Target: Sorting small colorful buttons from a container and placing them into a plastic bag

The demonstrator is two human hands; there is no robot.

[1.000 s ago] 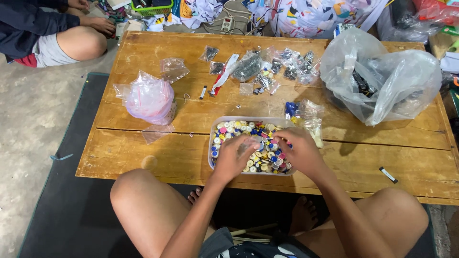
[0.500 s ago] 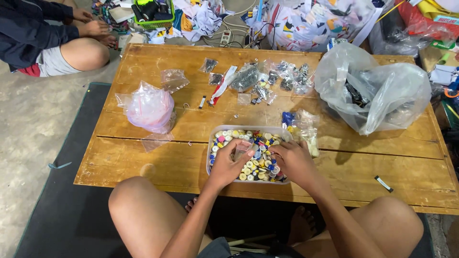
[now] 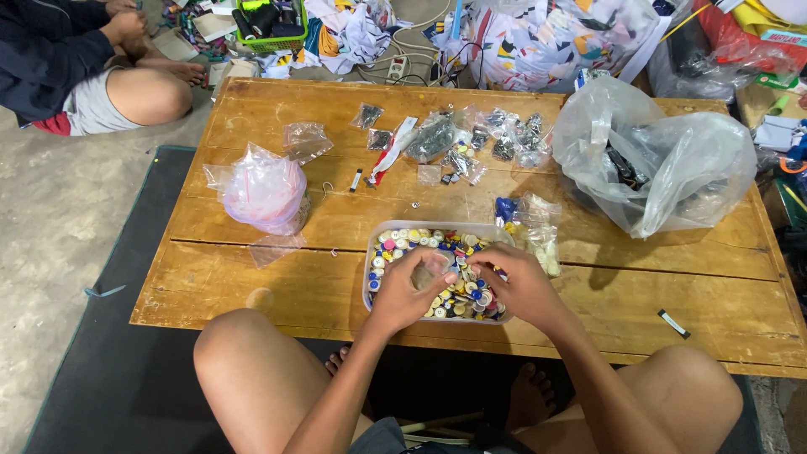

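Buttons (image 3: 437, 273), small, hard and light, fill a clear tray (image 3: 374, 252) on the table (image 3: 277, 286); they look slippery, best pinched by the rim. Left hand (image 3: 403, 290) and right hand (image 3: 513, 282) meet over the tray, fingers pinching a small clear bag (image 3: 435, 271).

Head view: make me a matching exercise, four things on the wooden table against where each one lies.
Things:
1. clear tray of coloured buttons
2. pink plastic bag
3. big clear plastic bag
4. small black and white strip

Places:
A. far right half of the table, bulging, with dark things inside
B. near edge, under the left hand and the right hand
C. left half, knotted shut
D. near right corner, lying alone on bare wood

Pairs: 1-B, 2-C, 3-A, 4-D
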